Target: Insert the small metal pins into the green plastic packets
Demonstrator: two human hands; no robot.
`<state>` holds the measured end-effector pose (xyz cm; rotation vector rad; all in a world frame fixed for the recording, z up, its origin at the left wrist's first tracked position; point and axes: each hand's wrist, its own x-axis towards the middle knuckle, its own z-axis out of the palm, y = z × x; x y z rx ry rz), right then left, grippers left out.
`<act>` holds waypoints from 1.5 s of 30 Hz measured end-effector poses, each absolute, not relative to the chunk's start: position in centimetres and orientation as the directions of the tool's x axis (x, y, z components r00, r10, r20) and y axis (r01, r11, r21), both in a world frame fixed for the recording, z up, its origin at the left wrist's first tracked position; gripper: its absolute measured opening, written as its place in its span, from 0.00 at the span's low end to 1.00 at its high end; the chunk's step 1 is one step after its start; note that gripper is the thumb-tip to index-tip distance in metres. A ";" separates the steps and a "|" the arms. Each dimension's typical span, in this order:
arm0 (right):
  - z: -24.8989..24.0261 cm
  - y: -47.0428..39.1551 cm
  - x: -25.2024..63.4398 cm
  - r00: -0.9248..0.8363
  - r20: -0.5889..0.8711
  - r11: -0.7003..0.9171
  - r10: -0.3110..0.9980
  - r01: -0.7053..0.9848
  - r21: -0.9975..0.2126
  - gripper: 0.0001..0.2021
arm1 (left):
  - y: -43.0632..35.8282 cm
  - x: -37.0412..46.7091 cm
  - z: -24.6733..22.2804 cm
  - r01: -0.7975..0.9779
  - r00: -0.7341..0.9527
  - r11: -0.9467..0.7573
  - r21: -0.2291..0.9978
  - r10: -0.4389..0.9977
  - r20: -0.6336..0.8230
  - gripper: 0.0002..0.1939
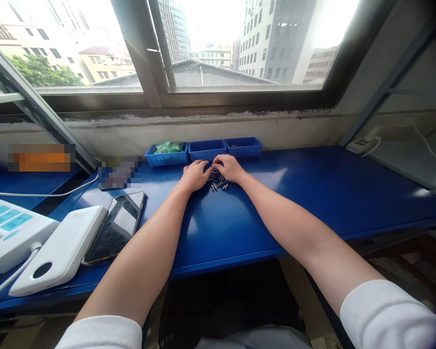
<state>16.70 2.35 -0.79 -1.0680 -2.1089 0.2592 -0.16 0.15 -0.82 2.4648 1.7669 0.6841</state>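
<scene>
My left hand (196, 175) is over the blue tabletop, with its fingers curled and thumb and fingertips close together. Facing it, my right hand (228, 167) is bent down in a pinch, and the fingertips of both almost meet. Whatever they pinch is too small to make out. Just below and between them lies a loose pile of small slim metal parts (220, 184), silvery and dark, partly covered by the hands. Right behind the hands stand three blue bins in a row: the left bin (167, 158), the middle bin (207, 148) and the right bin (244, 148).
Greenish plastic packets (170, 147) fill the left bin; the right one holds a few small metal pieces. On the left lie a black phone (118, 225), a white power bank (63, 247) and a white power strip (14, 232) with a cable. A window is behind the blue table (312, 189).
</scene>
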 end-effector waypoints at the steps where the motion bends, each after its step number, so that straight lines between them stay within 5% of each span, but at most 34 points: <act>1: -0.7 2.3 16.7 -0.369 0.531 0.635 0.763 0.583 -0.507 0.06 | 0.0 -0.1 -0.6 0.882 0.262 -0.378 0.280 0.889 0.377 0.23; 12: -0.4 2.4 16.5 -0.263 0.458 0.512 0.849 0.201 -0.835 0.13 | -0.5 0.3 0.2 0.679 0.316 -0.618 0.396 0.733 0.603 0.11; 22: -0.1 2.1 16.2 -0.308 0.400 0.450 0.863 0.110 -0.886 0.14 | -1.1 0.2 0.6 0.504 0.299 -0.545 0.670 0.838 0.457 0.14; 30: 0.3 1.8 16.2 -0.251 0.422 0.459 0.871 0.111 -0.882 0.17 | -0.9 0.4 0.8 0.706 0.157 -0.380 0.598 0.907 0.392 0.13; 37: 0.4 1.4 16.4 -0.278 0.458 0.490 0.844 0.055 -0.870 0.14 | -0.5 0.3 0.6 0.709 0.139 -0.381 0.593 0.900 0.413 0.13; 41: 0.4 1.4 16.5 -0.264 0.469 0.514 0.843 0.136 -0.847 0.15 | -0.3 0.3 0.5 0.752 0.112 -0.351 0.558 0.902 0.416 0.15; 45: 0.8 1.7 16.6 -0.202 0.525 0.543 0.827 0.531 -0.651 0.18 | 0.3 -0.1 0.0 0.851 0.025 -0.234 0.470 0.912 0.409 0.19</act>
